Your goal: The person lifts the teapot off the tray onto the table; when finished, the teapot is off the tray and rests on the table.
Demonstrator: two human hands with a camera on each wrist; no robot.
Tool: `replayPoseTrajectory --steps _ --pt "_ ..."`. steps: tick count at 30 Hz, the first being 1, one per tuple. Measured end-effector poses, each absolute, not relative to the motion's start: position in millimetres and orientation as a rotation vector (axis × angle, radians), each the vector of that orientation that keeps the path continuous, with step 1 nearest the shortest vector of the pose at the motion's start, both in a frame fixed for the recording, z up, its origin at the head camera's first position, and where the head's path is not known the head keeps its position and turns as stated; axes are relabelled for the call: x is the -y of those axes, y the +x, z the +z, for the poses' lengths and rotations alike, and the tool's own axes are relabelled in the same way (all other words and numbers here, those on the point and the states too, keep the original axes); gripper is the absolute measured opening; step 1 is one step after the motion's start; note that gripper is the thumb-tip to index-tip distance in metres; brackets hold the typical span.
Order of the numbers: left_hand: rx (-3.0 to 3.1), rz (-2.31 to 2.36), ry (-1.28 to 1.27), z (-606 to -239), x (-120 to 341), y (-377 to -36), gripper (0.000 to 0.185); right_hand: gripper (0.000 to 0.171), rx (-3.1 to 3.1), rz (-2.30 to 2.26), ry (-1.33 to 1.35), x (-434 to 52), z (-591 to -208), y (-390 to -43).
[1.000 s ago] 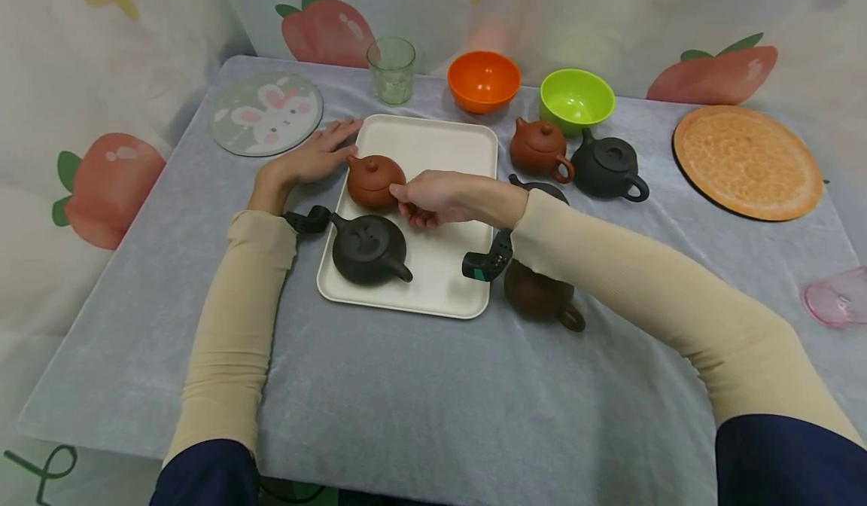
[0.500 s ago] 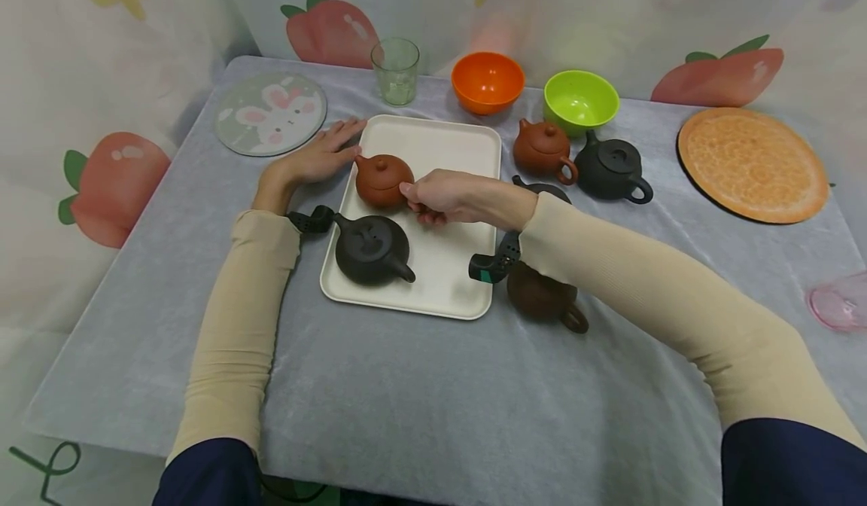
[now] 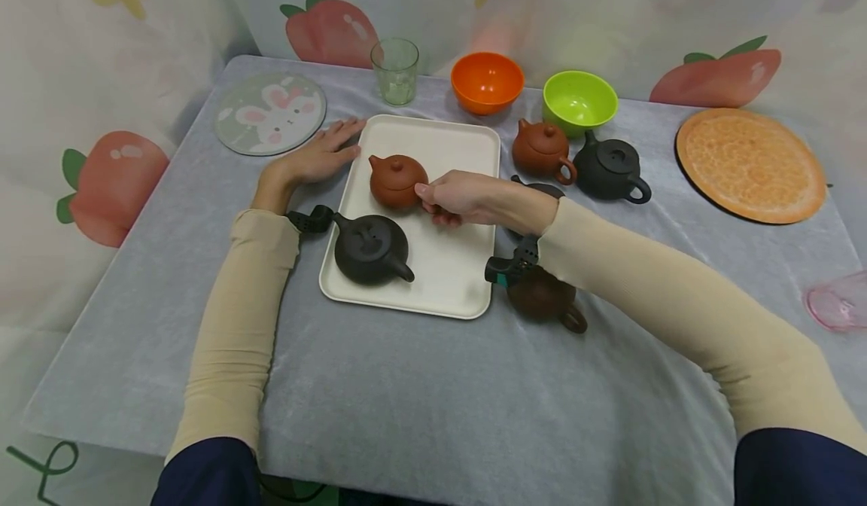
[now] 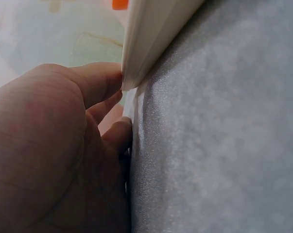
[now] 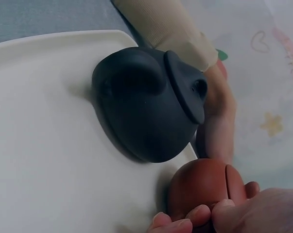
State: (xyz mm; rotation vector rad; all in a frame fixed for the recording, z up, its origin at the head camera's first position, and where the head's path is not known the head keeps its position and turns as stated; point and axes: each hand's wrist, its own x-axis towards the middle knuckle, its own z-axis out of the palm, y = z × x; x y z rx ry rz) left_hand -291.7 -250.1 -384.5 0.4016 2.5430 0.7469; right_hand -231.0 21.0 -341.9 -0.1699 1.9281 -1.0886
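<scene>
A red-brown teapot [image 3: 397, 181] stands on the far part of a cream tray [image 3: 443, 265], spout pointing left. My right hand [image 3: 433, 196] grips it at its handle side; in the right wrist view curled fingertips [image 5: 185, 224] press on the red-brown teapot [image 5: 204, 187]. A black teapot [image 3: 370, 248] sits on the tray's near left, seen close as the black teapot [image 5: 146, 107]. My left hand [image 3: 323, 156] lies flat on the grey cloth with straight fingers against the tray's left edge; the left wrist view shows the left hand [image 4: 54, 145] touching the tray rim [image 4: 151, 34].
Right of the tray stand a red-brown teapot [image 3: 539, 150], a black teapot [image 3: 612, 167], a dark one [image 3: 542, 187] partly hidden by my arm, and a brown one [image 3: 542, 299]. Behind are a glass [image 3: 395, 70], orange bowl [image 3: 487, 81], green bowl [image 3: 579, 99], bunny coaster [image 3: 269, 112] and orange mat [image 3: 750, 163].
My right hand has slid the red-brown teapot a little to the right on the tray. The left hand and the black teapot have stayed put.
</scene>
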Motion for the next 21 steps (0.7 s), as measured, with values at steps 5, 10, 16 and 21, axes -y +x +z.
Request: replayPoseTrajectory --steps 5,10,16,21 --pt "-2.542 0.742 0.400 -385 249 -292 0.061 0.041 -1.929 -1.066 -0.174 -31 -340 -228" --pt "-2.542 0.737 0.395 -384 249 -291 0.061 0.041 -1.933 -1.019 -0.187 -41 -339 -225" --pt "-2.543 0.742 0.380 -384 249 -292 0.061 0.041 -1.948 -1.008 -0.198 -51 -337 -223" --pt "-2.536 0.752 0.377 -385 248 -292 0.061 0.042 -1.947 -1.008 -0.219 -57 -336 -221"
